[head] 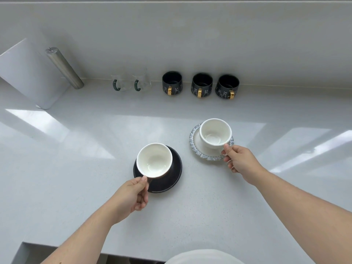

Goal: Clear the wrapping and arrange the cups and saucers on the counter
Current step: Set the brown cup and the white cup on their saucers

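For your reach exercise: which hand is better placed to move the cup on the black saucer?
Left. The left hand already pinches that cup; the right hand holds the other cup.

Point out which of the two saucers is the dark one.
It is the black saucer on the left, under the white cup that the left hand holds. The other saucer, by the right hand, is pale with a patterned blue-grey rim.

Both bare forearms reach forward, left hand (133, 195) and right hand (239, 159) pinched closed.
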